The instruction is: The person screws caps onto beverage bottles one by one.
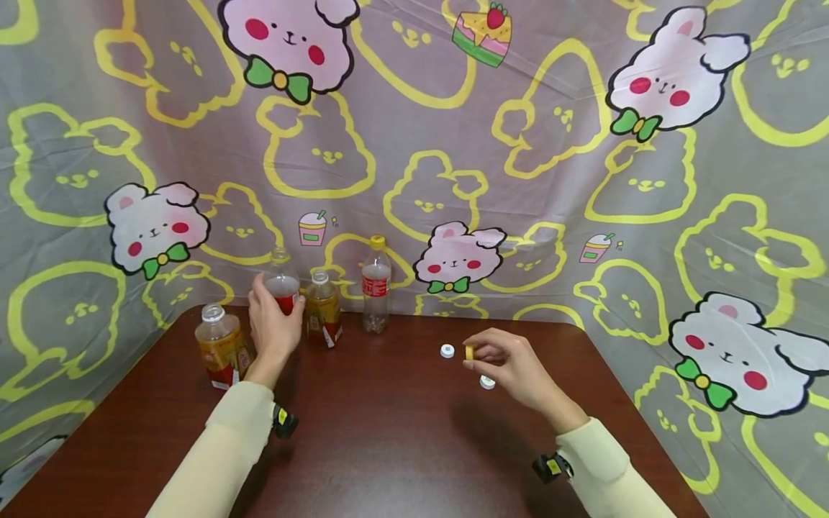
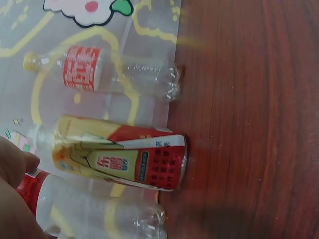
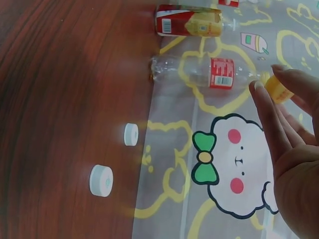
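Note:
My left hand (image 1: 275,324) grips a clear plastic bottle (image 1: 281,271) with a red label around its middle. In the left wrist view the lower part of that bottle (image 2: 99,209) shows see-through beneath the fingers. Between thumb and fingers my right hand (image 1: 512,363) pinches a yellow bottle cap (image 3: 278,90), held above the table's right side. Two white caps lie near that hand: one (image 1: 447,351) to its left, the other (image 1: 487,383) just under the fingers in the head view.
A yellow-and-red labelled bottle without a cap (image 1: 219,345) stands left of my left hand, and a similar one (image 1: 322,309) right of it. Farther right is a clear bottle with a yellow cap (image 1: 376,288). Patterned cloth (image 1: 544,259) rises behind the brown table (image 1: 388,432).

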The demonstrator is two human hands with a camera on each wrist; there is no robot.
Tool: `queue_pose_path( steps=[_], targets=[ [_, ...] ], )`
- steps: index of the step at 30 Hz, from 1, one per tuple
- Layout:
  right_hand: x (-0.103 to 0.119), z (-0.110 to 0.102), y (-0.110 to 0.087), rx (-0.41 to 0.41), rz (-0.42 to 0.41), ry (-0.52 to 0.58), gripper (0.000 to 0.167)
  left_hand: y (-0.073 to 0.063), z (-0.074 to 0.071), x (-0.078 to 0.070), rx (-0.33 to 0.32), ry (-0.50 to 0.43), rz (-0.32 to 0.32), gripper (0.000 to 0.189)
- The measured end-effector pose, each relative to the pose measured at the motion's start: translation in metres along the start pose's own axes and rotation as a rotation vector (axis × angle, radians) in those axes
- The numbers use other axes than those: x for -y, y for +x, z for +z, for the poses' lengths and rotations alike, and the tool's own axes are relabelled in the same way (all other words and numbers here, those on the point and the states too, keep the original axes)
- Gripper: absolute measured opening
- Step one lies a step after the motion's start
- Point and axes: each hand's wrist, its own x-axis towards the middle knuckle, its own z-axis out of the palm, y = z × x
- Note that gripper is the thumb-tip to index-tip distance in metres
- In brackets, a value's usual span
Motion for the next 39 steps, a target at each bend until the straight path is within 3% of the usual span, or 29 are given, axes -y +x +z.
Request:
queue_pose_path(
  steps=[4,9,12,17,27,39],
  targets=[
    [0.001,0.003,0.0,0.005,0.048,0.013,0.026,-0.011,-0.004,-0.009,-0.019,0.05,0.087,0.083],
    [0.003,0.007,0.0,-0.002,0.092,-0.008,0.028,-0.026,-0.006,-0.019,-0.031,0.108,0.262,0.082],
    [0.017,0.006,0.001,0.004,0.116,-0.025,0.028,-0.036,-0.006,-0.024,-0.021,0.13,0.336,0.082],
    [0.034,0.002,0.003,0.03,0.126,-0.015,0.026,-0.049,-0.005,-0.033,0.037,0.15,0.374,0.084],
    [0.026,0.005,0.004,0.041,0.12,0.03,0.025,-0.074,0.003,-0.047,0.175,0.167,0.447,0.083],
    [0.028,0.014,0.007,0.024,0.055,0.079,0.023,-0.093,0.014,-0.044,0.315,0.17,0.657,0.083]
  ],
)
